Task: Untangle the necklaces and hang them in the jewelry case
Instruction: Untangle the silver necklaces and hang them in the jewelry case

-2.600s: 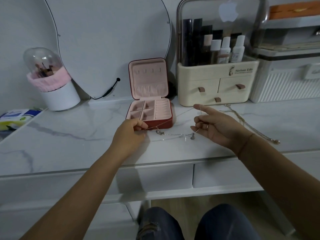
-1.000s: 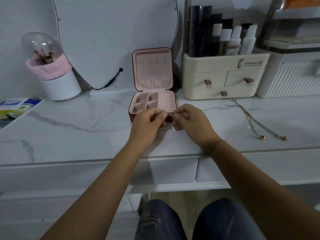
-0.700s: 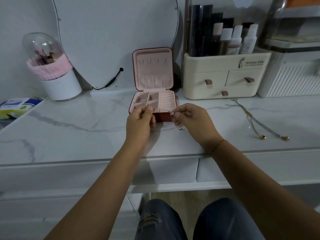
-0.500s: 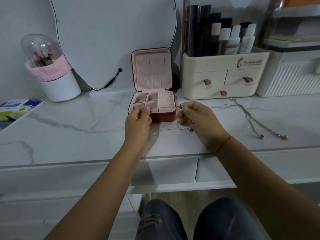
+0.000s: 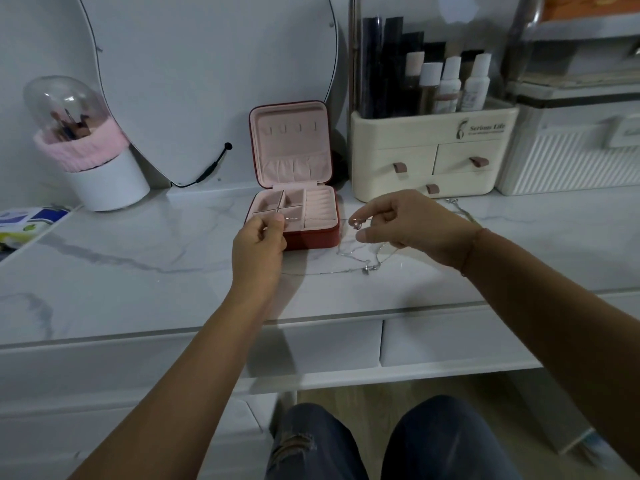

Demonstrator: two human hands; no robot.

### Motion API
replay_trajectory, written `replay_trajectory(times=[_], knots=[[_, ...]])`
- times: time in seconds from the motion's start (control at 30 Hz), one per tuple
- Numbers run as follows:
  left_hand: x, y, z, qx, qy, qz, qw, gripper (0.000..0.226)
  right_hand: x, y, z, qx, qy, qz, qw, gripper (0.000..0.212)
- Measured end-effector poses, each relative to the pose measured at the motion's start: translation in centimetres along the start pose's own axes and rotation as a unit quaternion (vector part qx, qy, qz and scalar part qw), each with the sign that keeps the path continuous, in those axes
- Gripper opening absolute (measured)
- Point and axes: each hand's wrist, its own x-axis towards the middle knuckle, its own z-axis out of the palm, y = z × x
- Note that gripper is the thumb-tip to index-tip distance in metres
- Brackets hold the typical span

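Note:
A thin silver necklace [image 5: 322, 219] is stretched taut in front of the open red jewelry case [image 5: 313, 239]. My left hand [image 5: 258, 245] pinches one end of it at the case's front left corner. My right hand [image 5: 410, 225] pinches the other end, where a small pendant [image 5: 356, 223] hangs. More silver chain [image 5: 360, 263] lies slack on the marble top below my right hand. The case's pink lid [image 5: 289, 143] stands upright with a row of small hooks. Another necklace [image 5: 462, 209] lies partly hidden behind my right wrist.
A cream cosmetics organiser [image 5: 429, 150] with drawers stands right of the case, a white ribbed box [image 5: 571, 150] beyond it. A mirror [image 5: 207, 81] leans at the back. A brush holder [image 5: 93, 154] with a clear dome stands at the left, near a wipes pack [image 5: 24, 223].
My hands, close together a second ago, have drawn apart sideways, pulling the silver chain taut between them. My right hand has moved right and the pendant now hangs from it.

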Motion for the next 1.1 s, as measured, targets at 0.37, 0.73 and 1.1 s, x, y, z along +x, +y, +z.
replay_trajectory(times=[0.37, 0.73, 1.1], knots=[[-0.4, 1.3, -0.4, 0.043, -0.037, 0.017, 0.998, 0.027, 0.4, -1.5, -0.1, 0.033, 0.099, -0.043, 0.994, 0.023], [-1.7, 5.4, 0.9, 0.024, -0.139, 0.029, 0.99, 0.021, 0.7, -4.7, -0.9, 0.009, 0.088, -0.091, 0.992, 0.02], [-1.3, 7.6, 2.3, 0.019, -0.087, 0.076, 0.993, 0.005, 1.0, -4.7, -1.0, 0.043, 0.092, -0.108, 0.989, 0.026]])
